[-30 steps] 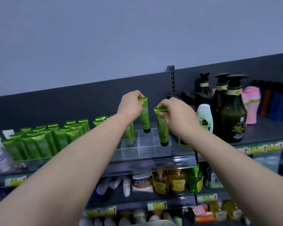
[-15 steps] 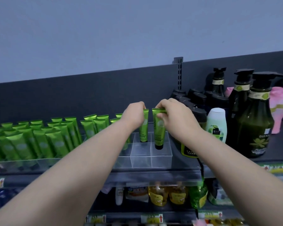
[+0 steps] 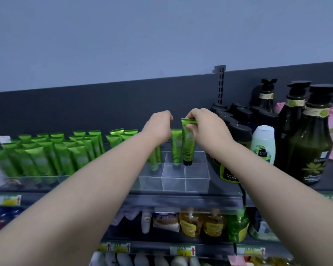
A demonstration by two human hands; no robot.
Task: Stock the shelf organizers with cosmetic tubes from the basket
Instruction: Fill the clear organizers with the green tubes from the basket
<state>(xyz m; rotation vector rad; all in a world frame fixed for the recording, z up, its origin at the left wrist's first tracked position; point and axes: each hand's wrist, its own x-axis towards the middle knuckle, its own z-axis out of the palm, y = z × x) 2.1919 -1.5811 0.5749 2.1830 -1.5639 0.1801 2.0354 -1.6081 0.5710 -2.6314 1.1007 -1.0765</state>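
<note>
Shelving [image 3: 227, 198] fills the lower half of our view, dark and tiered, with tall pump bottles [image 3: 308, 143] at about three o'clock and a packed rank of green tubes [image 3: 52, 156] standing caps-down at nine o'clock. Between them, near the centre, sits the clear organizer [image 3: 183, 179], its front cells empty and its back cells beginning to fill. Our left hand [image 3: 159, 127] is closed over the crimped top of a green tube [image 3: 176, 148], whose cap end already sits low in a back cell; our right hand [image 3: 204, 127] pinches the crimp of a second tube [image 3: 188, 143], just beside the first at its three o'clock, with the black cap hanging at about the level of the cell's rim and not yet seated. The basket is out of view. To do this step well, we judge that each tube should go straight down, cap first, centred over its own cell so the cap clears the thin divider. We would let go only once the cap rests on the floor of the cell, since a tube released early could tip against its neighbour. Labels should face front to match the rank at nine o'clock.
</note>
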